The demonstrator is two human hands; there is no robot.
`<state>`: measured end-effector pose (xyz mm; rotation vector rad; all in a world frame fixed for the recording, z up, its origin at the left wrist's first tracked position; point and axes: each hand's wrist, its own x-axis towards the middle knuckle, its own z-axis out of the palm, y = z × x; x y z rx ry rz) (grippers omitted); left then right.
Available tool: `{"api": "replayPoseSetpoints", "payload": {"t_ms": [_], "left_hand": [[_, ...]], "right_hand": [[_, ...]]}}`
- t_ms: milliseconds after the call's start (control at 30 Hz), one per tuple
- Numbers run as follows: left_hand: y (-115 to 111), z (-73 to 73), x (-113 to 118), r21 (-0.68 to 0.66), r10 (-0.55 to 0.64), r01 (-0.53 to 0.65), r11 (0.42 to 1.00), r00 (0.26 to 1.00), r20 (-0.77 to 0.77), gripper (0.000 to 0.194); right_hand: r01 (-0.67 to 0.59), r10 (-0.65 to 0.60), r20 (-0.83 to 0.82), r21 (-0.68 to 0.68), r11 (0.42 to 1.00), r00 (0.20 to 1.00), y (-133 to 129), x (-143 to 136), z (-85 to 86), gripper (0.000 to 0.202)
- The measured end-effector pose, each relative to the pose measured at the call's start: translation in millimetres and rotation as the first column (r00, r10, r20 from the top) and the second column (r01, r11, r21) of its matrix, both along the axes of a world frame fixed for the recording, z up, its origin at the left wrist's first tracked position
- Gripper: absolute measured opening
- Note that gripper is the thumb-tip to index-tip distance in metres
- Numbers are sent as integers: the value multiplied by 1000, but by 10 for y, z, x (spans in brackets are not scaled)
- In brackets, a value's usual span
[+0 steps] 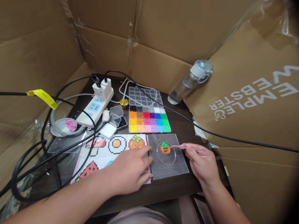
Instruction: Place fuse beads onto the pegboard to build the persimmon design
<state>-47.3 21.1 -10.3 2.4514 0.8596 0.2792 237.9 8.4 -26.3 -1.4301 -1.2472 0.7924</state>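
My right hand (202, 161) is closed around pink tweezers (177, 146), their tips at the right edge of a small orange bead figure with a green top (165, 149). The figure resembles a persimmon and has a few dark beads in its middle. It lies on a transparent pegboard (179, 166), within a faint clear ring. My left hand (132, 169) lies palm down with fingers apart, over the printed pattern sheet (102, 155), its fingertips at the pegboard's left edge. Part of the sheet, which shows an egg, a persimmon and a watermelon slice, is hidden under this hand.
Behind the pegboard stands a bead box (149, 119) with many colours, its lid (146, 96) open. Small bead cases (108, 130), a power strip (94, 107) and looping black cables (44, 137) crowd the left. A water bottle (187, 84) leans back right; cardboard walls (163, 62) surround the table.
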Motion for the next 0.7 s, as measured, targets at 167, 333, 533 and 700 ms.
{"api": "replayPoseSetpoints", "payload": {"t_ms": [167,333,533,700], "left_hand": [[-4,12,10,6,6,-6,1000,1000,-17,31],[-8,14,9,20,7,-6,1000,1000,-26,31],[-12,1,7,17,1,0,1000,1000,-18,31],[-13,-7,9,26,7,-7,1000,1000,-7,32]], "right_hand": [[-6,3,97,31,999,995,-76,44,-156,18],[-4,0,122,32,999,993,-64,43,-177,17],[-3,0,137,26,1000,991,-95,68,-198,12],[0,-9,181,51,999,983,-87,38,-158,12]]}}
